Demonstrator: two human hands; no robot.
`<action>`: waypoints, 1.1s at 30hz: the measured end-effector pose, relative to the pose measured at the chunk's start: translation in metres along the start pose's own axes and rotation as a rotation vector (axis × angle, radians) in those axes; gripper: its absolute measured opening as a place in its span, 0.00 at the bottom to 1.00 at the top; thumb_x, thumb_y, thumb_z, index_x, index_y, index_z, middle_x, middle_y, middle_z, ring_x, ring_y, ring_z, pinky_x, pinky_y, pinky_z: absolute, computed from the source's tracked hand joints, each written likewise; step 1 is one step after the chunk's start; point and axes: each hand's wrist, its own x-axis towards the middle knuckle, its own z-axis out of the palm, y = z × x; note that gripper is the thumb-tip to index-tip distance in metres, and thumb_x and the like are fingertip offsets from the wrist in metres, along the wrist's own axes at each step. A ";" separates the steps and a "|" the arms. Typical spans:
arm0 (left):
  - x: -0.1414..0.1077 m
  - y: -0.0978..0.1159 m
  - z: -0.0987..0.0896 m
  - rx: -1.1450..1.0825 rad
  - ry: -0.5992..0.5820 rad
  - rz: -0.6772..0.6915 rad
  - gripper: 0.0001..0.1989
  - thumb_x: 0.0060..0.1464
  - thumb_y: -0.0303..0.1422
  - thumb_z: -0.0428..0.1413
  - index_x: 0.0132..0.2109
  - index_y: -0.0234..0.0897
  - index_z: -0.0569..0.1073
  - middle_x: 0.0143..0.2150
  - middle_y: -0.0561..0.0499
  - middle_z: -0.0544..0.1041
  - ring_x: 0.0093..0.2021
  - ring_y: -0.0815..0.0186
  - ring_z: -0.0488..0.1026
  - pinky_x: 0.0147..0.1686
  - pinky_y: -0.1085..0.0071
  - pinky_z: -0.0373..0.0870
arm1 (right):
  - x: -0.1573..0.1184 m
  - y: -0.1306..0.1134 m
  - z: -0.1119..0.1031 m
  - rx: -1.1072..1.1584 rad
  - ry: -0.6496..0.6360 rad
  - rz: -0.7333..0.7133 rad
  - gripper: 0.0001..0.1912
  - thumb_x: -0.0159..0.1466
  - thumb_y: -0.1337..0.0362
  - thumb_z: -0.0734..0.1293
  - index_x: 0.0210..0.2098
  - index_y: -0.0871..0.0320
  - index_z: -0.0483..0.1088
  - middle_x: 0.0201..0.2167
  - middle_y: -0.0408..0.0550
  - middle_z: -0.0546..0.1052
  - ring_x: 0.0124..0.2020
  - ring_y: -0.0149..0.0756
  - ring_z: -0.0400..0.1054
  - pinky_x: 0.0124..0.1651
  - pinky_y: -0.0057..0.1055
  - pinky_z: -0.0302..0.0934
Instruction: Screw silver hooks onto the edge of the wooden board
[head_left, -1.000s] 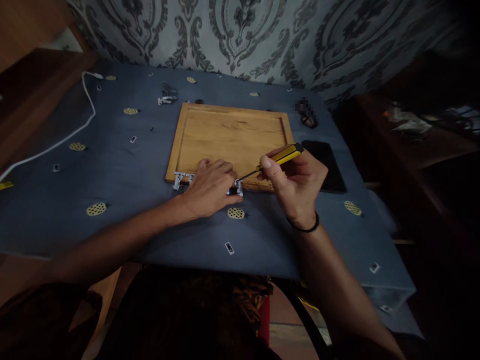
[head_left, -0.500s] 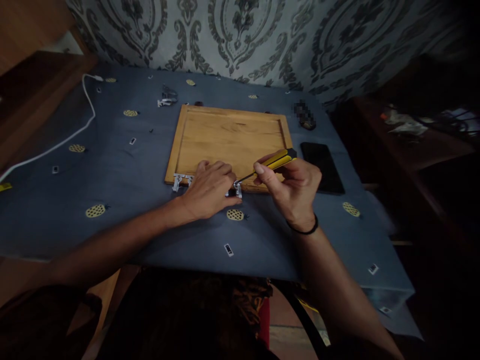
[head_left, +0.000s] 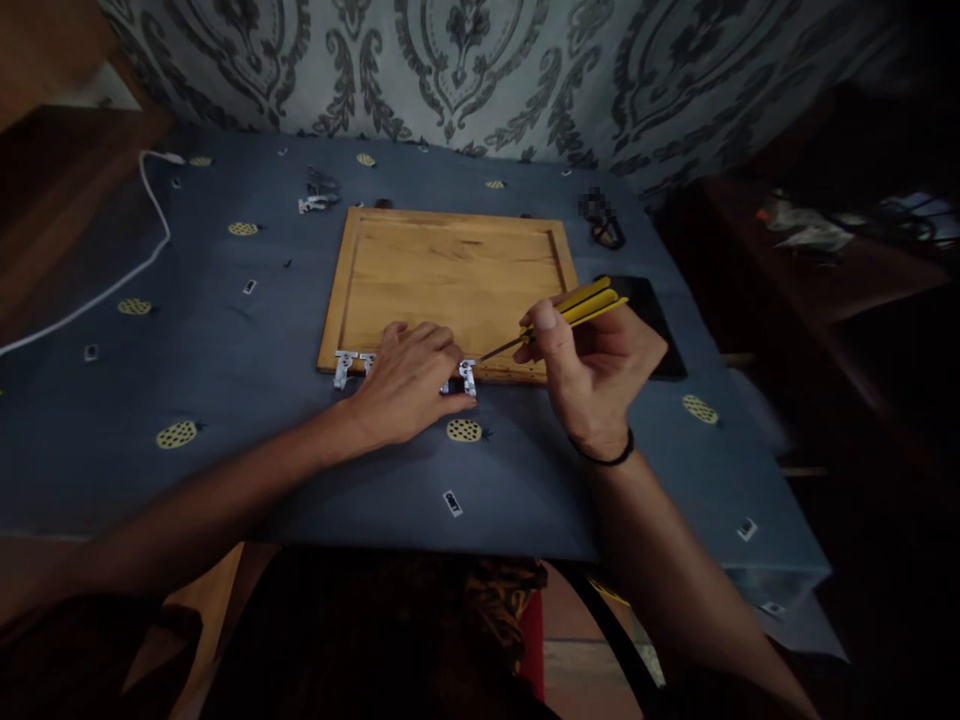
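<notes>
A framed wooden panel (head_left: 450,275) lies flat on the blue patterned cloth. Metal hinges sit along its near edge, one pair at the left corner (head_left: 344,368) and another piece (head_left: 467,376) beside my left fingertips. My left hand (head_left: 411,385) is closed over that near edge, its thumb and fingers around the metal hinge piece. In my right hand (head_left: 596,365) is a yellow and black screwdriver (head_left: 592,300), its thin shaft pointing left. The tip is just right of the hinge piece and appears apart from it.
A black tablet-like object (head_left: 660,325) lies right of the panel, partly behind my right hand. Farther back are a dark looped item (head_left: 606,232) and loose metal parts (head_left: 319,202). A white cable (head_left: 161,215) runs along the left side of the cloth (head_left: 300,490).
The screwdriver's tip has moved off the hinge piece to the right, and its handle has turned in my right fingers. My left hand stays on the hinge. The view has shifted slightly.
</notes>
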 end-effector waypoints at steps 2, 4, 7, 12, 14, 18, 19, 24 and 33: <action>0.000 0.000 0.000 0.002 -0.002 -0.002 0.15 0.61 0.43 0.65 0.45 0.34 0.77 0.48 0.43 0.78 0.54 0.51 0.72 0.54 0.55 0.61 | -0.002 0.003 -0.001 -0.043 -0.020 0.014 0.19 0.67 0.45 0.70 0.32 0.54 0.76 0.23 0.42 0.76 0.22 0.32 0.73 0.21 0.29 0.62; 0.000 0.000 0.000 -0.002 -0.002 0.003 0.15 0.61 0.43 0.65 0.45 0.35 0.77 0.48 0.43 0.79 0.54 0.50 0.72 0.54 0.55 0.61 | -0.003 0.005 -0.001 -0.067 -0.033 0.018 0.19 0.68 0.45 0.69 0.33 0.54 0.76 0.23 0.42 0.76 0.22 0.33 0.73 0.22 0.30 0.63; 0.001 0.000 0.000 -0.009 -0.007 0.004 0.16 0.61 0.43 0.66 0.46 0.34 0.77 0.49 0.43 0.79 0.55 0.50 0.73 0.55 0.53 0.62 | -0.004 0.005 -0.001 -0.070 -0.052 0.000 0.18 0.69 0.46 0.69 0.34 0.54 0.76 0.24 0.42 0.76 0.23 0.33 0.72 0.25 0.31 0.65; 0.001 0.001 -0.001 -0.016 -0.021 -0.008 0.17 0.60 0.43 0.66 0.47 0.33 0.77 0.50 0.44 0.79 0.55 0.50 0.73 0.56 0.52 0.62 | -0.003 0.004 0.001 -0.034 -0.085 -0.011 0.14 0.69 0.50 0.69 0.35 0.53 0.76 0.27 0.43 0.77 0.26 0.33 0.72 0.28 0.32 0.67; 0.001 0.001 0.000 -0.014 -0.009 -0.005 0.17 0.60 0.43 0.66 0.47 0.34 0.77 0.49 0.44 0.79 0.55 0.50 0.73 0.56 0.53 0.62 | -0.003 0.003 0.001 -0.028 -0.092 -0.005 0.13 0.70 0.51 0.69 0.35 0.53 0.76 0.28 0.43 0.77 0.26 0.34 0.73 0.28 0.33 0.68; 0.001 0.000 0.001 -0.018 0.006 0.007 0.16 0.61 0.43 0.66 0.47 0.34 0.76 0.50 0.44 0.79 0.55 0.50 0.73 0.56 0.53 0.62 | -0.003 0.002 0.001 -0.029 -0.098 -0.020 0.13 0.70 0.52 0.69 0.34 0.53 0.75 0.27 0.43 0.76 0.26 0.34 0.72 0.30 0.34 0.68; 0.000 0.000 0.001 -0.020 0.005 0.007 0.17 0.61 0.43 0.66 0.46 0.34 0.77 0.50 0.44 0.79 0.55 0.50 0.74 0.56 0.53 0.62 | -0.002 0.002 0.001 -0.027 -0.106 -0.016 0.13 0.70 0.52 0.69 0.34 0.53 0.75 0.27 0.43 0.76 0.26 0.33 0.72 0.30 0.33 0.68; 0.001 0.001 0.000 -0.013 -0.008 -0.004 0.18 0.59 0.43 0.67 0.47 0.34 0.77 0.50 0.44 0.80 0.54 0.50 0.74 0.55 0.53 0.63 | 0.000 -0.001 0.000 0.000 -0.177 0.012 0.13 0.70 0.52 0.70 0.35 0.55 0.75 0.26 0.40 0.75 0.24 0.30 0.72 0.31 0.31 0.68; 0.002 0.002 -0.002 -0.010 -0.018 -0.013 0.18 0.59 0.43 0.67 0.48 0.34 0.78 0.51 0.44 0.80 0.54 0.50 0.74 0.56 0.52 0.64 | -0.002 -0.004 -0.003 -0.014 -0.067 -0.028 0.11 0.70 0.54 0.70 0.35 0.54 0.76 0.29 0.43 0.78 0.26 0.33 0.72 0.31 0.33 0.68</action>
